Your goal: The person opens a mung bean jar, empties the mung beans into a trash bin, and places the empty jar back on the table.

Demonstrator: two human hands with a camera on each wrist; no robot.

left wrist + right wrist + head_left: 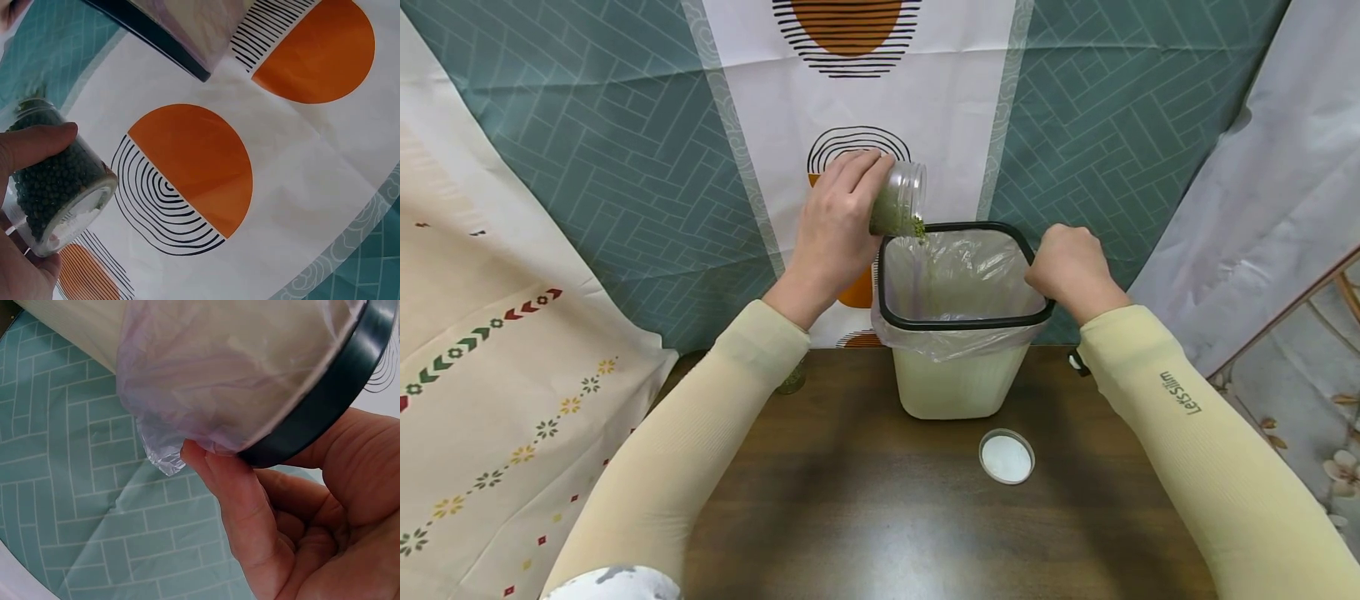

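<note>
My left hand (842, 218) grips a clear jar (895, 198) tipped on its side, mouth to the right, at the bin's left rim. Small green beans (47, 184) fill much of the jar in the left wrist view, and some green bits gather at its mouth in the head view. A pale bin (962, 379) stands on the table, lined with a thin clear bag (925, 340) folded over its edge under a black rim ring (970, 323). On the bin's right side, my right hand (1070, 271) pinches the ring and bag with thumb and fingers (234, 494).
A round white lid-like disc (1007, 457) lies on the brown table (850, 525) in front of the bin. Partly hidden behind my left forearm is a small glass container (792, 382). A small black item (1078, 362) sits by my right sleeve. Patterned curtain (647, 158) hangs behind.
</note>
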